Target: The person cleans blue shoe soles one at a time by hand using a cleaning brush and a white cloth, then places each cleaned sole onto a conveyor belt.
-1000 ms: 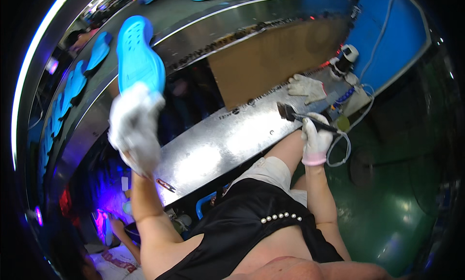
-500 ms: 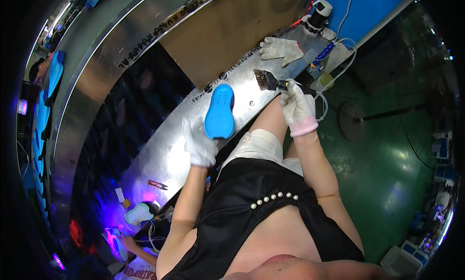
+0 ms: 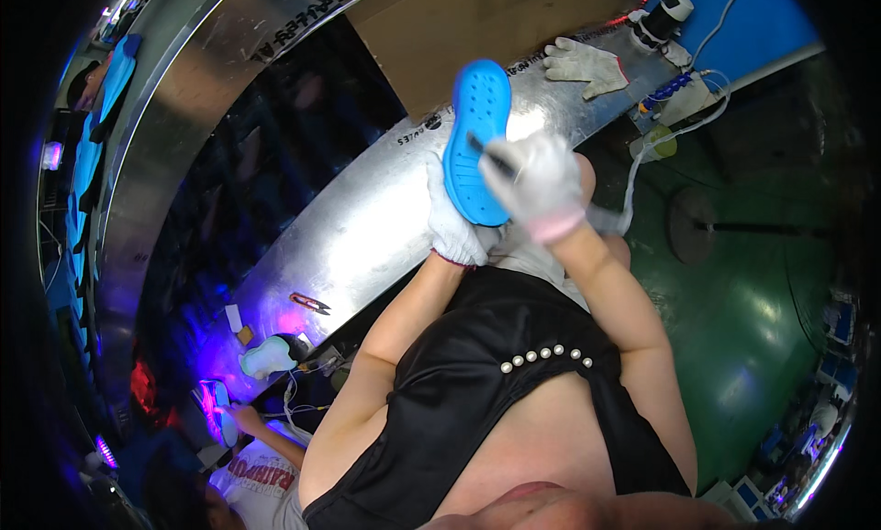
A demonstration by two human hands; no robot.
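Note:
A blue shoe sole (image 3: 477, 186), with rows of small holes toward the toe and ribs at the heel, is held up over the metal bench. My left hand (image 3: 451, 223), in a white glove, is closed around its lower left edge. In front of the sole's right side is my gloved right hand (image 3: 541, 177), smeared by motion and closed on the brush. The brush's dark handle (image 3: 477, 145) sticks out from the fingers over the sole's face. Whether it touches the sole I cannot tell. The bristles do not show clearly.
A spare white glove (image 3: 585, 66) lies at the bench's far right, near a black-and-white device (image 3: 663, 18). Red thread snips (image 3: 310, 303) and a pale sole (image 3: 268, 357) rest at left. Beyond, a co-worker's hand (image 3: 246, 420) holds a lit shoe (image 3: 216, 411).
The blue sole has gone from lying on the bench to being lifted in my left hand. My right hand has swung left with the brush, up to the sole. The whole view has shifted.

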